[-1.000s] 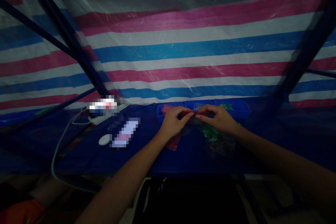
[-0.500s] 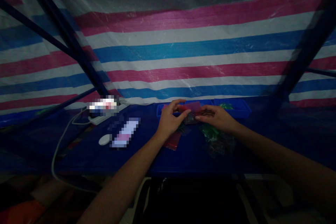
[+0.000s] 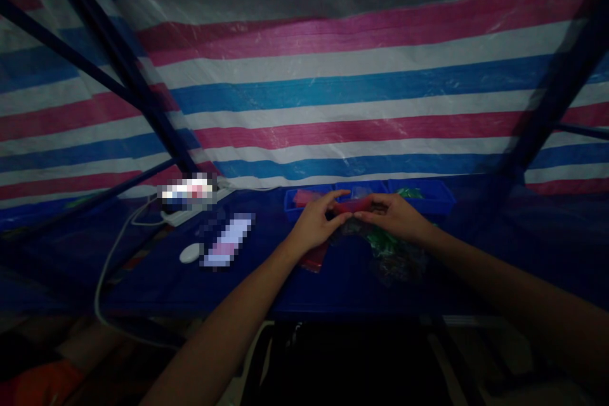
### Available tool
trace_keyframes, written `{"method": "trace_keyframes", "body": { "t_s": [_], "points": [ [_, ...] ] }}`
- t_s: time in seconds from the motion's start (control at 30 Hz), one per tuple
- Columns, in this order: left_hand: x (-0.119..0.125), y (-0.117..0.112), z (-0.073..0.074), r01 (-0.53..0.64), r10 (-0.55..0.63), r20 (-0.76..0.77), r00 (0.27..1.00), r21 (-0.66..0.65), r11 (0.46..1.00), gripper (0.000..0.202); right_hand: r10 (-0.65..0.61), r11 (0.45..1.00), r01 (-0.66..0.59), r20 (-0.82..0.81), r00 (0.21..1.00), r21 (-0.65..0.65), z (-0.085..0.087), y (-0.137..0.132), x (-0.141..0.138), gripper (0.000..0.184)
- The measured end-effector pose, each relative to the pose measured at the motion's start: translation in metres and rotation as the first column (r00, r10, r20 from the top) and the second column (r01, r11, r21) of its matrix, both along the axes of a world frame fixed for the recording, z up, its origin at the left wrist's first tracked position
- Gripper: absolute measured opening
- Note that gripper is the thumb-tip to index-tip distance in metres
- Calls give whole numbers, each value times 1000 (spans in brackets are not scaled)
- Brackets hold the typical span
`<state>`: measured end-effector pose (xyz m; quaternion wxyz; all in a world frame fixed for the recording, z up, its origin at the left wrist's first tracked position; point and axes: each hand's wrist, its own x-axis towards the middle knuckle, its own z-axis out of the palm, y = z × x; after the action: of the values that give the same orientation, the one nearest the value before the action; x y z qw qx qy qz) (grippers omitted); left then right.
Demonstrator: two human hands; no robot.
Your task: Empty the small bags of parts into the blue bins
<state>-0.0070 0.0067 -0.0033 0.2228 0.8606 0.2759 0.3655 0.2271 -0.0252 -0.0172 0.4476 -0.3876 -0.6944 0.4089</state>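
Between my two hands is a small red plastic bag (image 3: 351, 206), pinched at its near edge from both sides. My left hand (image 3: 318, 221) is closed on its left part, thumb toward the right. My right hand (image 3: 394, 216) grips the right part, fingertips close to the left thumb. What the bag contains is hidden. Below my left hand, a red packet (image 3: 314, 259) lies on the blue table (image 3: 266, 279). Green packets (image 3: 383, 242) and a heap of clear packets (image 3: 402, 265) lie below my right hand.
Behind my hands stand blue trays: one with pink-red pieces (image 3: 307, 196), one with clear bags (image 3: 362, 192), one with green packets (image 3: 410, 193). At left are a phone (image 3: 228, 241), a white oval object (image 3: 191, 253), a power strip (image 3: 178, 216) and a cable (image 3: 102, 266).
Both hands have lowered slightly and drawn together. The red bag, upright before, is now folded or tilted flatter, with the trays behind showing more.
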Motion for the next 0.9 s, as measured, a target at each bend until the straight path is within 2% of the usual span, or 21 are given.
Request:
{"method": "trace_keyframes", "body": {
  "t_s": [0.1,0.2,0.27,0.33,0.4,0.47,0.53,0.6,0.67,0.77,0.83,0.9],
  "points": [
    [1,0,0,-39,37,37,999,38,999,52,-27,1000,27,6,1000,17,2,0,0,31],
    [2,0,3,-144,125,144,982,130,981,52,-155,987,158,-64,986,41,-1,5,3,33],
    [1,-2,6,-216,175,203,963,202,955,42,-244,965,253,-122,962,64,-3,8,4,34],
    [1,-4,9,-204,161,190,968,232,951,30,-273,955,286,-145,951,79,-3,9,3,35],
    [1,-7,9,-92,72,102,992,210,973,29,-224,968,236,-126,966,82,-1,6,1,35],
    [3,-8,7,12,-12,2,1000,177,984,35,-118,989,125,-88,989,78,3,1,-3,33],
    [5,-7,2,16,-8,-47,999,170,985,34,-12,998,16,-57,998,63,7,-5,-6,31],
    [5,-4,-2,-45,51,-32,998,161,986,29,36,998,-34,-43,998,47,9,-9,-8,32],
    [5,0,-4,-97,95,22,995,122,988,28,-2,999,5,-52,999,49,9,-9,-8,33],
    [3,3,-3,-130,122,124,985,51,990,28,-171,978,180,-96,981,101,8,-5,-5,37],
    [3,0,0,-121,115,167,979,22,992,26,-247,954,263,-122,961,143,7,-2,-3,44],
    [4,-3,2,-70,70,179,981,-10,998,26,-242,952,259,-120,963,164,7,-1,-2,56]
  ]
}}
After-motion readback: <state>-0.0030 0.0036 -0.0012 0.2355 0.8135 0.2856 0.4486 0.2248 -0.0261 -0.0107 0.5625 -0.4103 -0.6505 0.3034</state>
